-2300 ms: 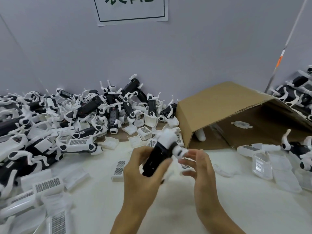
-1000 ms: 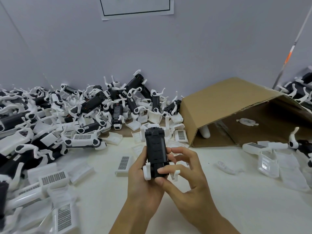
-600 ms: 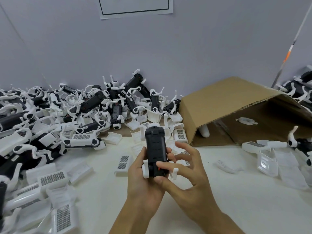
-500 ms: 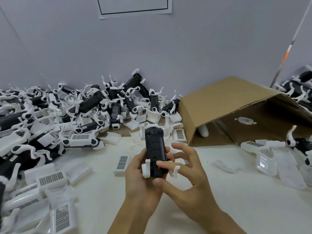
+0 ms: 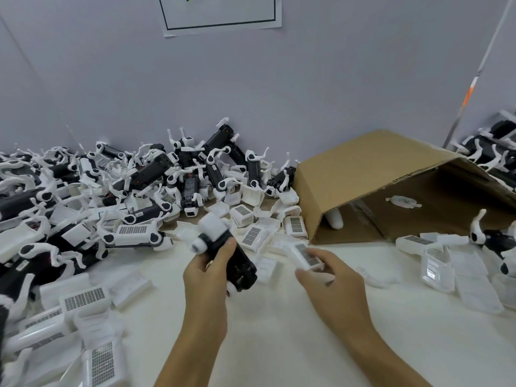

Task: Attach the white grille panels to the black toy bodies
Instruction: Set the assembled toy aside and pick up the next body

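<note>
- While the left hand (image 5: pixel 208 270) grips a black toy body (image 5: pixel 233 256) with thumb and fingers curled round its middle, the body tilts, its white end (image 5: pixel 210 229) pointing up and away to the left and its dark end low beside the palm.
- Left forearm rises from the bottom edge, wrist nearly straight, thumb lying across the top of the body.
- Right hand (image 5: pixel 331 276) sits just to the right of the left, apart from it, palm turned down and forearm angled in from the lower right.
- Between right thumb and fingertips a white grille panel (image 5: pixel 304 255) is pinched; it is blurred, with its dark mesh face partly visible, and is not touching the black body.
- Both hands are held over the white table (image 5: pixel 279 344).
- Beyond and left of the left hand lies a heap of toy bodies (image 5: pixel 156 174).
- Loose grille panels (image 5: pixel 83 297) lie scattered to the left and ahead of the hands.
- Right of the right hand, a cardboard box (image 5: pixel 363 169) lies on its side.
</note>
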The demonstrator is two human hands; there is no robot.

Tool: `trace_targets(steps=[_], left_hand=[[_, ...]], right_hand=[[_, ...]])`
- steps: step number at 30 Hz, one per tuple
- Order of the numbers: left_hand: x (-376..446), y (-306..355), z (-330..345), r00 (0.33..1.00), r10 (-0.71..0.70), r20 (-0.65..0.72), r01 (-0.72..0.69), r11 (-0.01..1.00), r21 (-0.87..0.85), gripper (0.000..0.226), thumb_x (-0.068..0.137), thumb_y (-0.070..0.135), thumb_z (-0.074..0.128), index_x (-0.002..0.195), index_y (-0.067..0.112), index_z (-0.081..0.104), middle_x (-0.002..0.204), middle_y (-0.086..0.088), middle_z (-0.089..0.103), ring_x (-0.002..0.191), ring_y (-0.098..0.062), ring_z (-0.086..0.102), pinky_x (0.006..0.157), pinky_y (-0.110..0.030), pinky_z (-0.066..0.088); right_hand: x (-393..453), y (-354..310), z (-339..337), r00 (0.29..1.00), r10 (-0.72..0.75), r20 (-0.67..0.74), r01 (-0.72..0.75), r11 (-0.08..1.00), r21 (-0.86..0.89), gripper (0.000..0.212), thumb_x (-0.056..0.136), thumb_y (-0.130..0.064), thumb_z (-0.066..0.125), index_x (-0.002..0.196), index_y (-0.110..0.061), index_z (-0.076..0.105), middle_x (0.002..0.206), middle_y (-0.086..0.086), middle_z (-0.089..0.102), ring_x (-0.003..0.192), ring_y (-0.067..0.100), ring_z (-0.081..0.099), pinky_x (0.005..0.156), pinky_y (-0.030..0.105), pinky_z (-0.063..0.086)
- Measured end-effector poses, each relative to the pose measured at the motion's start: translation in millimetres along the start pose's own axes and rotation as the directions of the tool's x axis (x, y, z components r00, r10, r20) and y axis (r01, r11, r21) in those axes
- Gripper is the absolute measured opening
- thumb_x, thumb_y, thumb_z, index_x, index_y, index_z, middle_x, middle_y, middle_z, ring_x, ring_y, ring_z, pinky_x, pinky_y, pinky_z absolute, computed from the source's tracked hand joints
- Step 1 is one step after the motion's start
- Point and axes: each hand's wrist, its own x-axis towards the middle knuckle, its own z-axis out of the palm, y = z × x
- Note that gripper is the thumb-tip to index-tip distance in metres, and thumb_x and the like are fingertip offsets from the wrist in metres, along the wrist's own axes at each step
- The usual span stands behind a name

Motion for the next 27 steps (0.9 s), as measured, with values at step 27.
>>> trace_targets(steps=[27], left_hand=[[-26, -9, 18, 0.881, 0.102, 0.462, -0.154, 0.985, 0.078, 0.028, 0.091, 0.040, 0.066, 0.118, 0.039, 0.070, 0.117, 0.003, 0.074, 0.107, -0.018, 0.071, 0.075, -0.028, 0.059]], right_hand=[[-23, -17, 8, 0.930, -0.351, 0.108, 0.312, 0.910, 0.272, 0.066, 0.081, -0.047, 0.075, 0.142, -0.038, 0.052, 0.113, -0.017, 0.068, 0.109, 0.013, 0.062, 0.075, 0.027, 0.054]])
